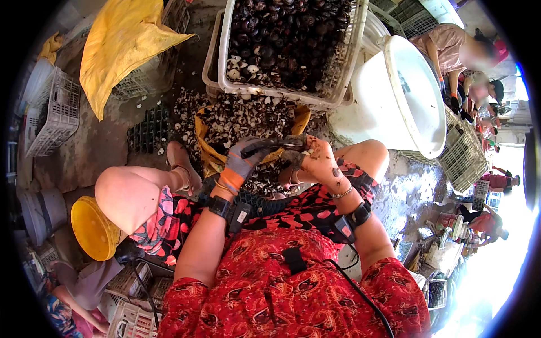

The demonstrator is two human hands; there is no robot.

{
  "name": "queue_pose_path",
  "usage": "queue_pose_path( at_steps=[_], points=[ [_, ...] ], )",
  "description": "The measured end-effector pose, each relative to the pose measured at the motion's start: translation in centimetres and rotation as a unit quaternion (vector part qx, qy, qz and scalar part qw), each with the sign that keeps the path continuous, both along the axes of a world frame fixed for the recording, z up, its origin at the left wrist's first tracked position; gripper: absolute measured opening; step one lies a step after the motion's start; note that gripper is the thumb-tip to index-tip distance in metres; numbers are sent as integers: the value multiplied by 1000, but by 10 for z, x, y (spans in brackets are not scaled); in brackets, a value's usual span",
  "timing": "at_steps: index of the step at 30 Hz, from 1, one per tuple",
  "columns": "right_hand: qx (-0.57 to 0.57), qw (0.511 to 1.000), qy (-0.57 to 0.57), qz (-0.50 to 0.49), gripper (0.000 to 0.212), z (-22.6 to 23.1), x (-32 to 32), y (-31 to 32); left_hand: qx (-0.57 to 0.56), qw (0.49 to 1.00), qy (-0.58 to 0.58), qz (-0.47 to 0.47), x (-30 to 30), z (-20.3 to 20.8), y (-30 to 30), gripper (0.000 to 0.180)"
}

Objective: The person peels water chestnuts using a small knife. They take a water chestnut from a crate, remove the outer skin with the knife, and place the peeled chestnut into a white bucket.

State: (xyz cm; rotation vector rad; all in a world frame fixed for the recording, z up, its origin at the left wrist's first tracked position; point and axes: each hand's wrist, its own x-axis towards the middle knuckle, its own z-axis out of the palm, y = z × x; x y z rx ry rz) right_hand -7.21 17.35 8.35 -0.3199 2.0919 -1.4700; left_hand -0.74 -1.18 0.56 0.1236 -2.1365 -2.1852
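Observation:
My left hand (243, 160), in a grey glove with an orange cuff, meets my right hand (316, 162) above my lap. The fingers of both are closed around a small dark, wet-looking thing whose kind I cannot make out. The right hand's back is bare and specked with dirt; its fingertips look dark. Under the hands, an open yellow sack (201, 134) lies among a heap of pale and dark shell pieces (242, 121). Just beyond stands a white plastic crate (224, 50) filled with dark rounded shellfish (282, 36), with a few pale ones at its near left corner.
A large white tub (360, 96) leans at the right, beside grey crates (459, 149). Left are a yellow sack (121, 48) over a crate, another crate (59, 112) and a yellow bucket (93, 228). Other people (451, 48) work at the far right; another sits lower left.

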Motion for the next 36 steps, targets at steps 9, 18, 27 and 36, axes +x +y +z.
queue_pose_path(
  at_steps=[9, 18, 27, 36],
  points=[
    [-77, 992, -96, 6, 27, 26, 12, 1, 343, 920, -164, 95, 5, -46, 1, 21],
    [-59, 996, -33, 56, 31, 40, 18, -4, -119, 980, 145, 62, 1, -6, 0, 20],
    [-65, 994, 28, 89, 34, 30, 6, 1, -207, 951, 228, 27, 4, 40, 10, 21],
    [-54, 998, -30, 25, 31, 33, 9, -4, -158, 976, 129, 76, -2, 16, -3, 21]
  ],
)
